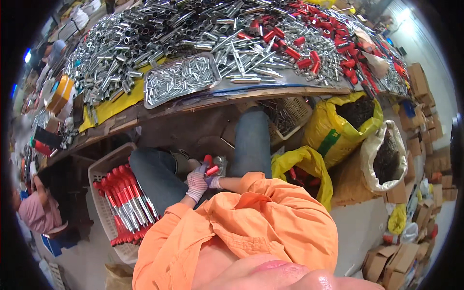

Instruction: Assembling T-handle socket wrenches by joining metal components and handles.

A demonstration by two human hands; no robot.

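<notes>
Between my knees, my left hand (pixel 195 186), in a striped white-and-pink work glove, is closed around a red plastic part (pixel 211 169). Its lower end is hidden by the fingers, so its full shape does not show. My right hand (pixel 213 181), also gloved, presses in close beside the left; its fingers are mostly covered. A shiny, clear or metallic piece (pixel 221 163) shows just beyond the red part. Left of my leg, a pale plastic crate (pixel 96 179) holds rows of red-handled metal tools (pixel 126 198).
A workbench edge (pixel 212 102) runs ahead, heaped with metal tubes (pixel 169 24), red parts (pixel 309 55) and a metal tray (pixel 150 101) of small pins. Yellow sacks (pixel 333 140), a white sack (pixel 367 164) and cartons (pixel 403 258) stand right. Another person (pixel 41 212) sits left.
</notes>
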